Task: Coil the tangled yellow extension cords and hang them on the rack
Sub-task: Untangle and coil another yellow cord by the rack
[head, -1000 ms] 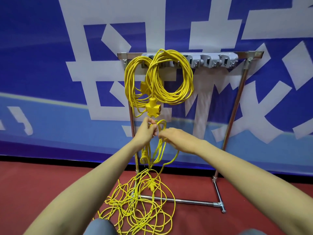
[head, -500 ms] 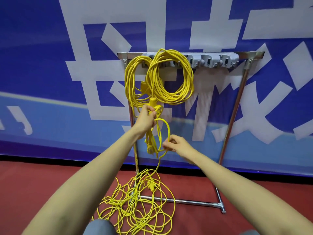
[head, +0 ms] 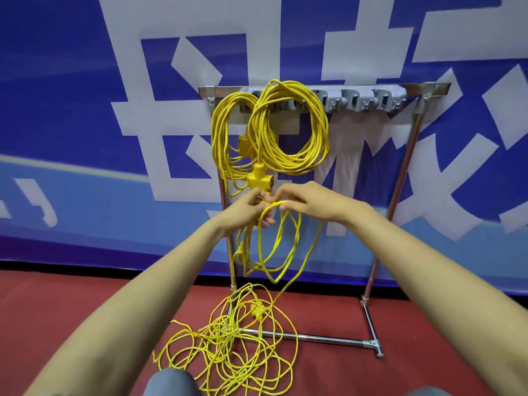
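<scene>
Left hand [head: 245, 212] grips a bunch of gathered loops [head: 248, 241], fingers curled round them. Right hand [head: 311, 204] is just beside it, pinching one strand of the same yellow extension cord [head: 313, 244] at the top of the loops. The loops hang in front of the metal rack [head: 414, 88], with a plug [head: 239, 252] dangling among them. A strand runs down to the tangled pile [head: 228, 350] on the red floor [head: 71, 304], which lies across the rack's base bar. Two coils [head: 288, 130] hang on the grey hooks [head: 357, 100] at the left end. A yellow socket block [head: 258, 178] hangs just above the hands. Blue banner [head: 71, 110] behind.
</scene>
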The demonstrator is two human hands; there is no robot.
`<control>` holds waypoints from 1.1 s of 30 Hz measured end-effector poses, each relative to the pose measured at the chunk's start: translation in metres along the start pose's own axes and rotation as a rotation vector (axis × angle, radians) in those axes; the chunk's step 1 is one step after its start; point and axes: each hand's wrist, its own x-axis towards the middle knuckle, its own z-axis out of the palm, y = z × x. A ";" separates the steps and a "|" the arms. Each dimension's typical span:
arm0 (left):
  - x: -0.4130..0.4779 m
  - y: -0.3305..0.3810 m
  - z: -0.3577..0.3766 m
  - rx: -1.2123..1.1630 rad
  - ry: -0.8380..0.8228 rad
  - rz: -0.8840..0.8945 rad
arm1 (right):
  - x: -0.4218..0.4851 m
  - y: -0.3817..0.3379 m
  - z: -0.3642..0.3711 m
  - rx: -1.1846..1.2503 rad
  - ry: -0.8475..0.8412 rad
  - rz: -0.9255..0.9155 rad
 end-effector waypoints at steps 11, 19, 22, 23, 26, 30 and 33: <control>0.010 0.013 0.011 -0.078 0.207 0.107 | 0.002 0.008 0.045 0.422 0.202 0.290; 0.003 0.022 -0.021 0.050 0.158 0.104 | -0.025 0.042 0.054 0.845 0.333 0.312; -0.004 0.017 -0.024 0.020 0.080 0.046 | -0.025 0.040 0.029 0.578 0.358 0.220; -0.005 0.016 -0.022 -0.002 0.059 0.028 | -0.023 0.036 0.022 0.468 0.305 0.188; -0.005 0.017 -0.010 -0.034 0.025 0.002 | -0.006 0.020 0.015 0.206 0.218 0.135; 0.000 0.014 0.002 -0.097 0.099 0.022 | 0.007 0.012 0.016 0.102 0.269 0.148; 0.001 0.014 0.000 -0.119 0.105 0.044 | 0.005 0.004 0.014 0.232 0.335 0.116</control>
